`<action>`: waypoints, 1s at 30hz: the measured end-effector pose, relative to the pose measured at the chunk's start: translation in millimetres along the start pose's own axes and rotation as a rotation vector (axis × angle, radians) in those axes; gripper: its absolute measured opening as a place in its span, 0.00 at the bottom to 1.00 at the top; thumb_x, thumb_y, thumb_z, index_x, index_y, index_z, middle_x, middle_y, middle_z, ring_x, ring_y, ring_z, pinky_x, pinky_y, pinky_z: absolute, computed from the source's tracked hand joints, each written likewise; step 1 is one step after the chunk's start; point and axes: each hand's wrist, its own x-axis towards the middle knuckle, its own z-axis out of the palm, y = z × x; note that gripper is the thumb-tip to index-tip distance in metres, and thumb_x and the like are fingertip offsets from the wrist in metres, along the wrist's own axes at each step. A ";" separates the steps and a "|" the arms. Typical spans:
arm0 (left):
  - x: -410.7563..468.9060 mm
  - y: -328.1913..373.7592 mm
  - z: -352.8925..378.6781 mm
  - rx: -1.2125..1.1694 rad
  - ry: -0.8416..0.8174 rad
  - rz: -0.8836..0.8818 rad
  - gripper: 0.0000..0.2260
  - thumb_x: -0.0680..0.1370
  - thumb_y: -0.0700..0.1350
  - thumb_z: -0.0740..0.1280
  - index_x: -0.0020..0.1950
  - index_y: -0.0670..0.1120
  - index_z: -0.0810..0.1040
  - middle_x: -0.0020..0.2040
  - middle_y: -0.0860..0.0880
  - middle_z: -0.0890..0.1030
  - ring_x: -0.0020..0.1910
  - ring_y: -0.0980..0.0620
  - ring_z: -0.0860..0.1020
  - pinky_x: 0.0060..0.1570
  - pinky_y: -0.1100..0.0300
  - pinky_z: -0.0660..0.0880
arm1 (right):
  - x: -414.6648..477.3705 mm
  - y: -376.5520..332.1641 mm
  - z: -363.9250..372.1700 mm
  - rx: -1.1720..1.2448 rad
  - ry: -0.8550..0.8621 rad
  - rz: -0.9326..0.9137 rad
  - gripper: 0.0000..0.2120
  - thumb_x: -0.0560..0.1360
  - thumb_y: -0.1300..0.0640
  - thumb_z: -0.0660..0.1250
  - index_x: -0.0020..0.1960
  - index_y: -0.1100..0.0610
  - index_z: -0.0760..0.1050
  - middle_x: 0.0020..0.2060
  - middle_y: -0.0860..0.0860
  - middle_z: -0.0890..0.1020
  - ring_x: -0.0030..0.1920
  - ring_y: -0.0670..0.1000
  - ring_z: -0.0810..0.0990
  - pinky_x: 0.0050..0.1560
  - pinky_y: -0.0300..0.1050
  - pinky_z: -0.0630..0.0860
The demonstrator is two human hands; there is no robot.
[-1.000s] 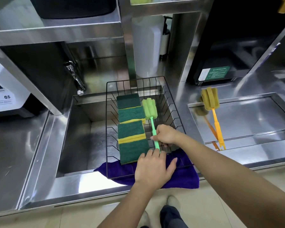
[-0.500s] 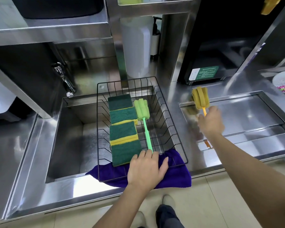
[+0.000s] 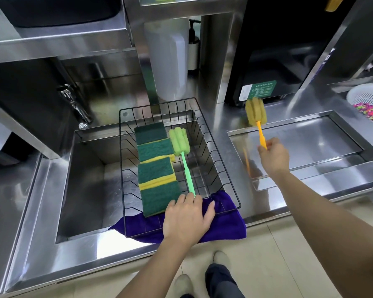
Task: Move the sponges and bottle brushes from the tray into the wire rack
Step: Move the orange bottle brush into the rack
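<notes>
Down at the counter edge, the left hand [image 3: 186,220] lies flat with fingers spread on the near rim of the wire rack [image 3: 232,183], its fingertips touching the end of the green bottle brush [image 3: 182,154] handle. That brush lies lengthwise inside the rack, foam head toward the far side, just beside a row of four green-and-yellow sponges [image 3: 156,165] that overlap one another along the rack's left half. The rack sits across a steel sink [image 3: 84,190], with its near end resting on a purple cloth [image 3: 224,224] that drapes over the counter edge. To the right, the right hand [image 3: 274,155] is closed around the orange handle of the yellow bottle brush [image 3: 256,117], holding it lifted above the steel tray [image 3: 353,138], head tilted up and away from the person; the brush is blurred. Its reflection shows faintly on the steel below. The tray itself is shallow and recessed in the counter, well apart from the rack. A white basket [image 3: 366,100] with bright coloured bits sits at the far right edge, and a tap [image 3: 73,106] juts out above the sink's left corner.
</notes>
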 end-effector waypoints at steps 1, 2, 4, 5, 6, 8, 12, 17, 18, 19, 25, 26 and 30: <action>0.0 0.1 -0.2 -0.001 0.000 0.000 0.21 0.76 0.56 0.56 0.33 0.44 0.77 0.29 0.48 0.75 0.28 0.48 0.74 0.26 0.57 0.69 | -1.5 -5.6 -0.5 0.084 0.055 -0.025 0.11 0.77 0.55 0.63 0.52 0.64 0.72 0.43 0.60 0.80 0.49 0.62 0.77 0.50 0.53 0.72; 0.0 0.2 -0.5 -0.003 0.002 -0.002 0.21 0.76 0.56 0.56 0.33 0.44 0.77 0.29 0.48 0.75 0.28 0.48 0.74 0.27 0.57 0.69 | -3.5 -12.8 -1.2 0.177 0.097 -0.035 0.13 0.77 0.53 0.63 0.52 0.63 0.71 0.39 0.55 0.78 0.45 0.60 0.76 0.47 0.52 0.73; 0.3 0.4 -0.9 -0.005 0.002 -0.007 0.21 0.76 0.56 0.56 0.33 0.44 0.77 0.29 0.48 0.75 0.28 0.48 0.74 0.27 0.57 0.69 | -8.4 -29.7 -1.0 0.354 0.130 -0.054 0.11 0.77 0.50 0.62 0.48 0.59 0.69 0.33 0.49 0.74 0.37 0.55 0.74 0.34 0.45 0.75; 0.4 0.4 -1.0 -0.006 0.002 -0.010 0.21 0.76 0.56 0.56 0.33 0.44 0.77 0.29 0.48 0.75 0.28 0.48 0.74 0.26 0.57 0.69 | -10.1 -38.7 1.0 0.414 0.124 -0.067 0.11 0.77 0.49 0.61 0.45 0.57 0.67 0.34 0.51 0.75 0.35 0.55 0.74 0.30 0.42 0.73; 0.6 0.5 -1.0 -0.008 0.001 -0.012 0.21 0.76 0.56 0.56 0.33 0.44 0.77 0.29 0.48 0.75 0.28 0.48 0.74 0.26 0.57 0.69 | -11.7 -47.6 3.9 0.445 0.102 -0.079 0.11 0.77 0.49 0.61 0.42 0.56 0.67 0.36 0.54 0.77 0.36 0.55 0.75 0.31 0.42 0.72; 0.3 0.5 -1.2 -0.010 -0.001 -0.011 0.21 0.76 0.56 0.56 0.33 0.45 0.77 0.29 0.48 0.76 0.28 0.48 0.74 0.27 0.57 0.69 | -18.3 -65.2 12.1 0.444 0.014 -0.119 0.13 0.76 0.48 0.61 0.38 0.55 0.66 0.36 0.58 0.78 0.38 0.57 0.76 0.39 0.48 0.73; 0.3 0.7 -2.8 -0.009 -0.008 -0.016 0.21 0.76 0.57 0.56 0.33 0.45 0.77 0.29 0.48 0.76 0.29 0.48 0.75 0.27 0.58 0.69 | -44.1 -94.4 34.2 0.332 -0.267 -0.211 0.19 0.76 0.51 0.63 0.31 0.54 0.61 0.28 0.51 0.67 0.34 0.53 0.67 0.36 0.46 0.64; 0.3 0.7 -4.5 -0.017 -0.015 -0.024 0.21 0.76 0.57 0.56 0.33 0.45 0.77 0.30 0.48 0.76 0.29 0.48 0.75 0.27 0.57 0.69 | -74.2 -100.6 62.4 -0.016 -0.510 -0.220 0.15 0.79 0.52 0.59 0.37 0.59 0.64 0.27 0.53 0.72 0.23 0.50 0.73 0.24 0.42 0.69; 0.3 0.4 -4.6 -0.020 -0.015 -0.024 0.21 0.76 0.57 0.56 0.33 0.45 0.77 0.30 0.48 0.76 0.29 0.48 0.75 0.27 0.57 0.69 | -77.2 -99.1 66.8 -0.039 -0.555 -0.173 0.15 0.79 0.52 0.59 0.38 0.60 0.65 0.26 0.55 0.74 0.17 0.48 0.73 0.20 0.40 0.70; 0.1 0.1 -4.5 -0.022 -0.013 -0.024 0.21 0.76 0.57 0.56 0.33 0.45 0.77 0.30 0.48 0.76 0.29 0.48 0.75 0.27 0.57 0.69 | -79.5 -97.8 69.8 -0.072 -0.603 -0.140 0.15 0.79 0.52 0.58 0.39 0.60 0.65 0.24 0.56 0.75 0.13 0.47 0.71 0.18 0.38 0.69; 0.5 0.5 -5.4 -0.031 -0.007 -0.027 0.20 0.76 0.56 0.56 0.34 0.45 0.78 0.29 0.48 0.76 0.29 0.48 0.75 0.27 0.58 0.68 | -83.0 -89.9 79.6 -0.276 -0.792 -0.063 0.16 0.79 0.55 0.58 0.36 0.62 0.67 0.25 0.60 0.77 0.16 0.50 0.75 0.25 0.42 0.76; 0.7 0.5 -5.7 -0.034 -0.011 -0.030 0.20 0.76 0.56 0.56 0.33 0.45 0.78 0.29 0.48 0.76 0.29 0.48 0.75 0.27 0.58 0.68 | -83.6 -89.5 80.4 -0.309 -0.804 -0.048 0.16 0.80 0.56 0.57 0.36 0.62 0.66 0.25 0.60 0.77 0.16 0.50 0.75 0.24 0.42 0.76; 1.0 0.4 -5.9 -0.038 -0.039 -0.028 0.20 0.76 0.57 0.56 0.33 0.45 0.78 0.29 0.48 0.76 0.29 0.48 0.75 0.28 0.58 0.68 | -86.5 -89.8 82.4 -0.431 -0.853 -0.021 0.18 0.81 0.58 0.54 0.34 0.64 0.67 0.29 0.63 0.79 0.25 0.56 0.77 0.24 0.44 0.75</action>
